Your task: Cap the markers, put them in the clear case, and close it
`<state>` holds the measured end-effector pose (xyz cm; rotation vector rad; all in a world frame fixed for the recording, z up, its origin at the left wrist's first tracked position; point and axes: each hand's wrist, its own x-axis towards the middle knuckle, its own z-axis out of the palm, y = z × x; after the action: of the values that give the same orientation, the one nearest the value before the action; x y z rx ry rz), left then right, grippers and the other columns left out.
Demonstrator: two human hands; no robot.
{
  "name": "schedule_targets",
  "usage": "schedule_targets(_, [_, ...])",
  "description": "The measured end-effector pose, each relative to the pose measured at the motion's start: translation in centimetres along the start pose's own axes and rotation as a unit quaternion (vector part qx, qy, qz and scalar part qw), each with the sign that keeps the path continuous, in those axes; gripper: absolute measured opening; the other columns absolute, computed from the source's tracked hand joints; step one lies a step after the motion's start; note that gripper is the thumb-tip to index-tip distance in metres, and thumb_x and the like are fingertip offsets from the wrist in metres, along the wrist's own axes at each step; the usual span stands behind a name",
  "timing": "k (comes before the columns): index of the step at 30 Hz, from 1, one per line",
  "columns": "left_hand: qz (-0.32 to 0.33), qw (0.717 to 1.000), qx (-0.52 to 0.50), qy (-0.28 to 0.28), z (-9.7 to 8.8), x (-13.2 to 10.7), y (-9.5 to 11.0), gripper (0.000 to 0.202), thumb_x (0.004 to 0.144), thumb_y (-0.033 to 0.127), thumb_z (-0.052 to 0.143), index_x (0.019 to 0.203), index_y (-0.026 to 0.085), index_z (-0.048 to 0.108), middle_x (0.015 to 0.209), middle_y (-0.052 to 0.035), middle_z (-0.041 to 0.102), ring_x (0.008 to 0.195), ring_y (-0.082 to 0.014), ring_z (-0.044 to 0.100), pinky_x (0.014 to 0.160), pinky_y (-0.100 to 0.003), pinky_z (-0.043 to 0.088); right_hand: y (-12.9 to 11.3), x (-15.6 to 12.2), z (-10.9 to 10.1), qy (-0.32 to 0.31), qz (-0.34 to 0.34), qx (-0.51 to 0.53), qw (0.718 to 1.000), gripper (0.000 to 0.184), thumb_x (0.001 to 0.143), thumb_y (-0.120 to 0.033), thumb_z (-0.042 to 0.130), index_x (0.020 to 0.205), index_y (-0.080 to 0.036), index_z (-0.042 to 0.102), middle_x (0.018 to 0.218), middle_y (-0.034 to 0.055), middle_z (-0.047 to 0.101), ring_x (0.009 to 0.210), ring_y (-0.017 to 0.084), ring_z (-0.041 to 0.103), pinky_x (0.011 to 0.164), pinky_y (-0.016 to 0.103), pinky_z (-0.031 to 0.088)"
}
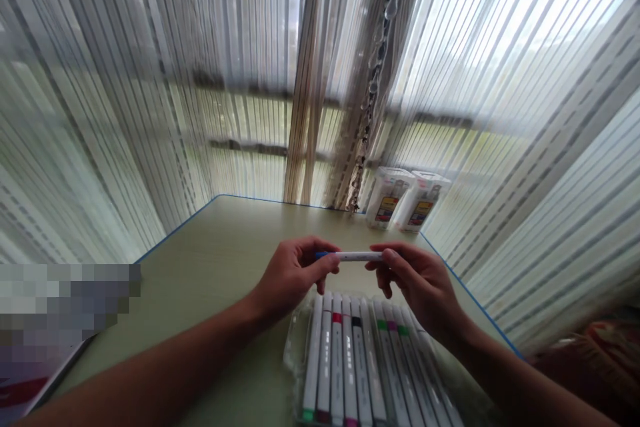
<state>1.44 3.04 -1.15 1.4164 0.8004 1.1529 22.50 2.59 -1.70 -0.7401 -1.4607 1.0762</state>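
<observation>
A white marker (357, 256) with a blue end is held level between my two hands, above the table. My left hand (299, 268) pinches its blue end between thumb and fingers. At the other end, my right hand (417, 280) grips the white tip the same way. Just below lies a clear plastic case (295, 340) with several white markers (345, 360) side by side in it. Coloured bands in red, black, green and purple show on some of them. My right hand and forearm cover part of the row's right side.
Two clear plastic boxes (385, 199) with yellow and red labels stand at the back right of the pale green table (215, 247), which has a blue edge. Striped string curtains (240, 47) hang behind it. At the left lies a partly blurred-out flat item (30, 387).
</observation>
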Motion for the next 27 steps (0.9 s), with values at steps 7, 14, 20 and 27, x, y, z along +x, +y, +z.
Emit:
schedule_targets(7, [-0.006,1.000,-0.008,-0.014,0.1,0.0,-0.1,0.027,0.078,0.029,0.069,0.092,0.006,0.068,0.073,-0.0061,0.066,0.048,-0.0079,0.053,0.047,-0.022,0.046,0.0,-0.1,0.0,0.012,0.019,0.018,1.000,0.017,0.089,-0.028,0.061,0.096,-0.015,0.069,0.073,0.0060,0.069,0.052,0.011,0.056,0.043,0.022,0.045])
schedule_targets(14, [-0.038,0.983,-0.159,-0.077,-0.1,0.0,0.2,0.031,0.085,0.024,0.062,0.110,0.007,0.066,0.096,-0.0156,0.070,0.057,-0.0111,0.059,0.058,-0.031,0.053,0.1,0.8,-0.4,0.060,0.069,0.100,0.991,0.015,0.086,-0.027,0.064,0.090,-0.014,0.069,0.069,0.0054,0.068,0.049,0.010,0.055,0.040,0.020,0.042])
schedule_targets(20, [-0.042,0.968,-0.192,-0.154,-0.5,0.0,0.2,0.031,0.086,0.022,0.062,0.115,0.011,0.066,0.107,-0.0178,0.068,0.062,-0.0124,0.063,0.062,-0.032,0.053,-0.1,1.1,-0.4,0.079,0.116,0.153,0.978,0.014,0.082,-0.026,0.066,0.086,-0.013,0.069,0.062,0.0041,0.066,0.043,0.009,0.052,0.037,0.018,0.039])
schedule_targets(27, [-0.039,0.971,-0.164,-0.172,-0.6,-0.2,0.1,0.032,0.083,0.022,0.066,0.113,0.013,0.068,0.102,-0.0159,0.070,0.061,-0.0107,0.063,0.062,-0.028,0.052,-0.2,1.0,-0.3,0.078,0.150,0.171,0.971,0.015,0.078,-0.026,0.069,0.084,-0.013,0.068,0.058,0.0023,0.063,0.042,0.008,0.051,0.035,0.017,0.037])
